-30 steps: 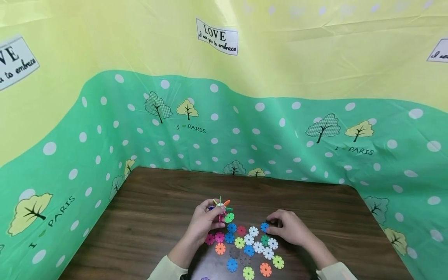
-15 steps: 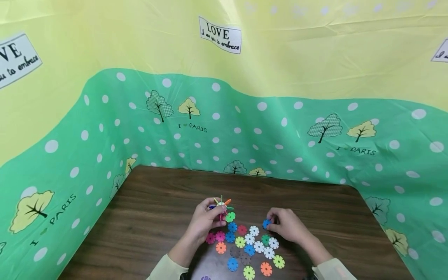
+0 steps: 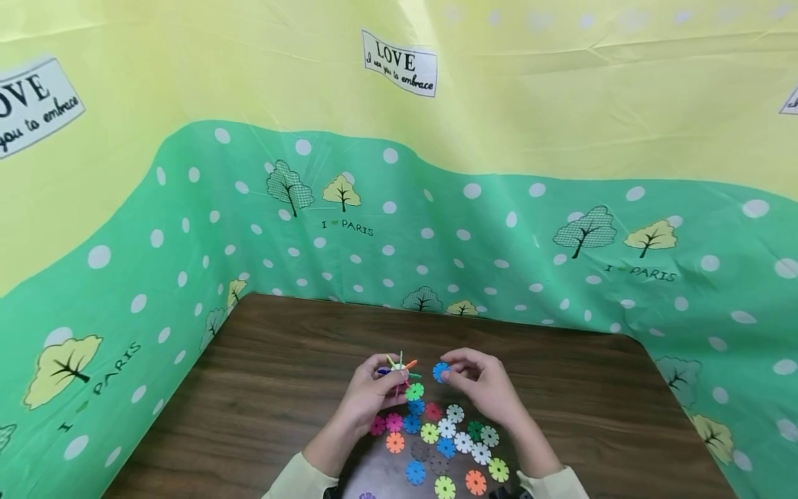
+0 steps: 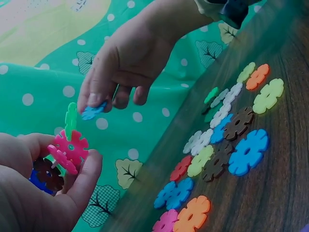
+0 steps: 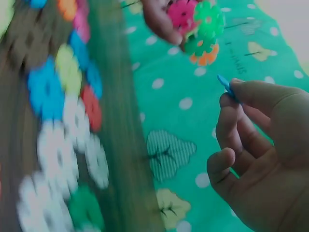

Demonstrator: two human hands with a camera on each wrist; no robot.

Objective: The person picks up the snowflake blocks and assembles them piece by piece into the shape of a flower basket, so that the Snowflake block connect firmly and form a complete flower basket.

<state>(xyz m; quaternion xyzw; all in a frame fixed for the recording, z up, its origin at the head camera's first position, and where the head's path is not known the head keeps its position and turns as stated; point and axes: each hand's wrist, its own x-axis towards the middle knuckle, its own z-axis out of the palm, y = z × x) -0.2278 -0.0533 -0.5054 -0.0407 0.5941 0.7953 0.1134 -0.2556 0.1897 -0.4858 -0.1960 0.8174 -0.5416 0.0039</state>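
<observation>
My left hand (image 3: 369,389) holds a cluster of interlocked notched plastic discs. Pink (image 4: 72,147), light green (image 4: 71,121), brown and dark blue pieces show in the left wrist view, and an orange one (image 5: 206,56) in the right wrist view. My right hand (image 3: 483,384) pinches a single blue notched disc (image 3: 440,372) between thumb and fingertips, level with the cluster and a short gap to its right. In the right wrist view this blue disc (image 5: 227,87) is seen nearly edge-on. The palm hides part of the cluster.
Several loose notched discs lie on the brown wooden table (image 3: 280,388) below the hands, among them a white disc (image 3: 463,442), an orange disc (image 3: 476,482) and a red disc (image 5: 91,108). A green and yellow printed curtain (image 3: 399,229) surrounds the table's far and side edges.
My right hand has picked up the blue disc from the right of the pile and carried it left and upward, close to the cluster. The left hand stays nearly in place, still holding the cluster.
</observation>
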